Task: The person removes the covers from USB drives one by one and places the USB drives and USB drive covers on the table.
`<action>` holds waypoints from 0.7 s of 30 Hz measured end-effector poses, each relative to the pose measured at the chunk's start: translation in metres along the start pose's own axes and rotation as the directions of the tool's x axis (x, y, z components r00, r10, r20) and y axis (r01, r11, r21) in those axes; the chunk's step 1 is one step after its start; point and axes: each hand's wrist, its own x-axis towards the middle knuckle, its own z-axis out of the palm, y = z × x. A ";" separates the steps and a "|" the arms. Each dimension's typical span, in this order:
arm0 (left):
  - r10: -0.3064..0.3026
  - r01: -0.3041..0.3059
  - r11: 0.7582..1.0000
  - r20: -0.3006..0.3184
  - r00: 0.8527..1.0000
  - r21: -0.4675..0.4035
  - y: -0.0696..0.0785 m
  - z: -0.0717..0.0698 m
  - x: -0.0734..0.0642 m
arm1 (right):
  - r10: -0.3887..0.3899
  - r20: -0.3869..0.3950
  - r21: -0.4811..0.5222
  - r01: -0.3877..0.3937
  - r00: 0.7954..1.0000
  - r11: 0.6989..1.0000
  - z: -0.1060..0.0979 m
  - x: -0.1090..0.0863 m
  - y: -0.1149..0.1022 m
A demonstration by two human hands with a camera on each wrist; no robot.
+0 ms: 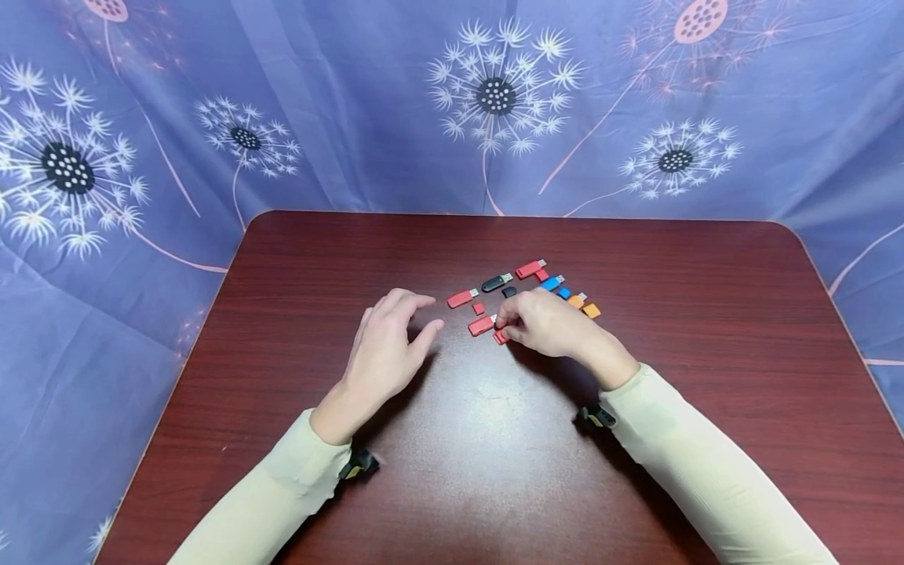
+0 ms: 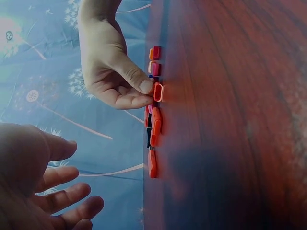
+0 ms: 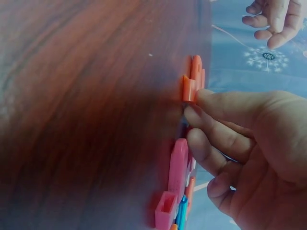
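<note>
My right hand (image 1: pixel 547 322) pinches a small red USB stick cap (image 1: pixel 501 337) between thumb and fingertips, low over the tabletop. Its hollow end shows in the left wrist view, where the cap (image 2: pixel 158 92) looks orange-red. Just left of those fingertips lies an uncapped red USB stick (image 1: pixel 482 326). My left hand (image 1: pixel 384 337) hovers to the left, fingers spread and holding nothing. Nearest to it is another red USB stick (image 1: pixel 461 299), with a red cap (image 1: pixel 478 308) beside it.
Farther back on the dark red wooden table (image 1: pixel 318 259) lie a black USB stick (image 1: pixel 496 283), a black cap (image 1: pixel 509 292), a red stick (image 1: pixel 528 270) and a blue stick (image 1: pixel 552 283). An orange cap (image 1: pixel 591 311) lies right of my right hand. A blue floral cloth (image 1: pixel 367 102) hangs behind.
</note>
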 end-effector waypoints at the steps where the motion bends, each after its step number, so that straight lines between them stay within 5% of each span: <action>1: -0.001 0.001 1.000 0.001 1.000 -0.001 0.000 0.000 0.000 | -0.001 -0.002 -0.002 0.001 1.000 1.000 0.000 0.000 0.000; 21: 0.018 -0.018 1.000 -0.004 1.000 0.012 0.003 -0.006 0.001 | -0.035 -0.086 -0.039 0.031 0.996 0.999 -0.003 -0.009 -0.003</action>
